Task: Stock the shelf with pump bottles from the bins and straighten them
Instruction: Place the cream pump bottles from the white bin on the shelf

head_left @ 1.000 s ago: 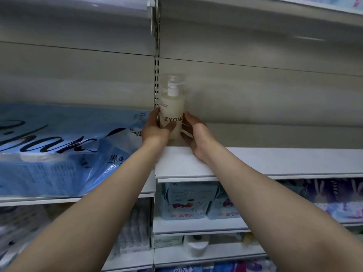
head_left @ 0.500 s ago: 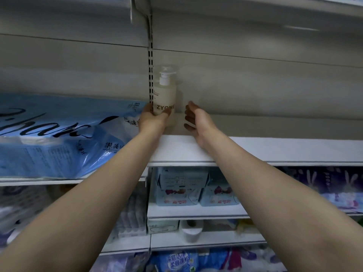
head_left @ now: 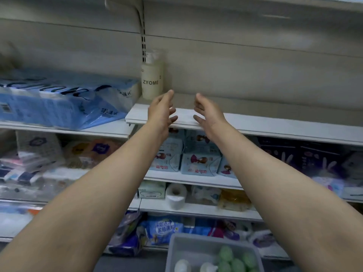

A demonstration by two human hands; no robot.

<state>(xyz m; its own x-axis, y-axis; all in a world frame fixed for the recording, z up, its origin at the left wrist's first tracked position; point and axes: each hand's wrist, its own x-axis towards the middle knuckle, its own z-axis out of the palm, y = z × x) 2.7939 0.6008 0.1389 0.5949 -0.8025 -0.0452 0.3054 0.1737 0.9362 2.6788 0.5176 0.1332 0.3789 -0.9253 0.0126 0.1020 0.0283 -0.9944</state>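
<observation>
Cream pump bottle stands upright at the white shelf's back-left corner. My left hand and right hand hover empty, fingers loose; bin bottles remain.

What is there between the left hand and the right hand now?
Nothing is held between the left hand and the right hand; the head view shows only the bare white shelf in the gap.
</observation>
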